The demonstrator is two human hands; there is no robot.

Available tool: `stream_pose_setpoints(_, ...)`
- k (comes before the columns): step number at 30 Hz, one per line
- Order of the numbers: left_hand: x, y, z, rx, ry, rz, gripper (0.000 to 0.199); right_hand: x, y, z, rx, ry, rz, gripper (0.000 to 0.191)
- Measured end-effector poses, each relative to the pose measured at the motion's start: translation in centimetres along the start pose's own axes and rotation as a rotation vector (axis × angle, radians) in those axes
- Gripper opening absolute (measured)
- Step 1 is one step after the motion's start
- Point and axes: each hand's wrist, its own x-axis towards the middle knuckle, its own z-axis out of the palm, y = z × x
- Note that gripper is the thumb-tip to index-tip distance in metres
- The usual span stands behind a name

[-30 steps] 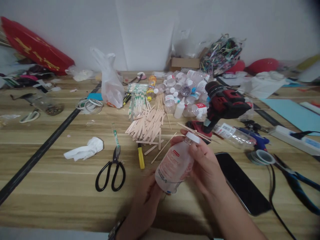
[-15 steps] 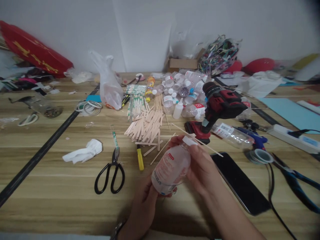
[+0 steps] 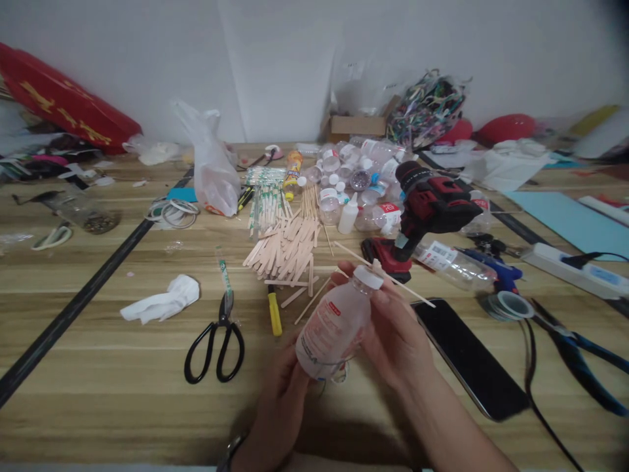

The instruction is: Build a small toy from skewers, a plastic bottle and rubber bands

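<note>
A small plastic bottle (image 3: 334, 331) with red print and a white cap (image 3: 367, 278) is held tilted above the table, its cap end up and to the right. My left hand (image 3: 287, 393) is closed around its lower end. Around the neck and upper side, my right hand (image 3: 393, 331) grips it, thumb near the cap. A thin wooden stick (image 3: 413, 292) crosses at the cap, standing out to both sides; how it is fixed is unclear. Thin wire and a small part hang by the bottle's base, too small to name.
Beyond the hands lie flat craft sticks (image 3: 287, 246), a cordless drill (image 3: 432, 203) and a heap of plastic bottles (image 3: 358, 177). Scissors (image 3: 223, 328) and a yellow-handled screwdriver (image 3: 274, 314) are left; a phone (image 3: 472, 360) and pliers (image 3: 574, 360) right.
The bottle has turned slightly in my hands, so its cap shows more fully from the side. Fingers of my right hand have shifted a little at the neck.
</note>
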Motion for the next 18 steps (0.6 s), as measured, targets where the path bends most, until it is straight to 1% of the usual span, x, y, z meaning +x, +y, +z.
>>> stream_pose_setpoints(2, 0.0, 0.2, 0.0, -0.060, -0.031, -0.041, 0.044, 0.1, -0.1, 0.0, 0.007, -0.015, 0.003, 0.033)
stream_pose_setpoints(4, 0.0, 0.2, 0.0, -0.089, -0.045, -0.068, 0.045, 0.3, -0.1, 0.0, 0.013, -0.024, 0.011, 0.034)
stream_pose_setpoints(9, -0.1, 0.0, 0.0, -0.084, 0.020, -0.073, 0.047, 0.5, 0.0, -0.2, -0.025, 0.012, 0.007, 0.028)
stream_pose_setpoints(13, 0.0, 0.6, 0.2, -0.126, 0.003, -0.115, 0.050, 0.4, -0.1, -0.3, -0.011, -0.040, 0.043, 0.047)
stream_pose_setpoints(14, 0.0, 0.8, 0.3, -0.131, 0.001, -0.123, 0.049, 0.5, -0.2, -0.2, -0.005, -0.042, 0.049, 0.048)
stream_pose_setpoints(18, 0.1, 0.9, 0.3, -0.111, -0.007, -0.106, 0.045, 0.5, -0.3, -0.2, 0.003, -0.029, 0.036, 0.030)
